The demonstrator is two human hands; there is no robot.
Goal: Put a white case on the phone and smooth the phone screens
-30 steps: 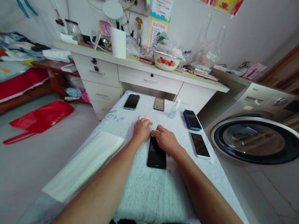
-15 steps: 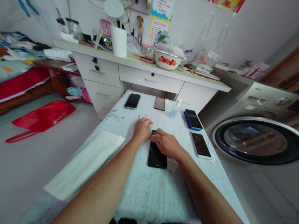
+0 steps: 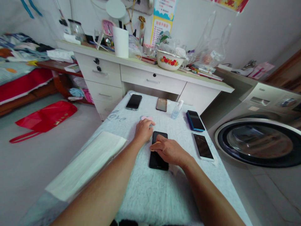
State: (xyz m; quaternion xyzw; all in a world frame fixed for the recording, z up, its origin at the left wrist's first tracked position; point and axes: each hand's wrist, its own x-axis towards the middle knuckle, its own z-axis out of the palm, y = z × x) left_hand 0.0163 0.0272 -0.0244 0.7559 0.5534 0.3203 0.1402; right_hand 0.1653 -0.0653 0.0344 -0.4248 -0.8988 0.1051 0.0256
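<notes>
A black phone (image 3: 159, 160) lies flat on the cloth-covered table (image 3: 150, 194). Over its upper half is my right hand (image 3: 168, 150), fingers closed together at the left edge of the screen; whatever they may pinch is hidden. My left hand (image 3: 144, 130) rests on the cloth just left of the phone's top, its fingers bent, and whether it grips anything is not visible. Pink shapes (image 3: 147, 118) show just beyond its fingers. A clear spray bottle (image 3: 176, 110) stands farther back, near a phone case (image 3: 161, 104).
One phone (image 3: 134, 102) lies at the back left. On the right are a blue-edged phone (image 3: 195, 120) and a white phone (image 3: 203, 147). A folded white cloth (image 3: 87, 166) covers the left side. Beyond stands a white desk (image 3: 152, 78), with a washing machine (image 3: 256, 125) at the right.
My right hand has moved down the phone toward me, uncovering its top end. My left hand stays in nearly the same place. The whole view has shifted slightly.
</notes>
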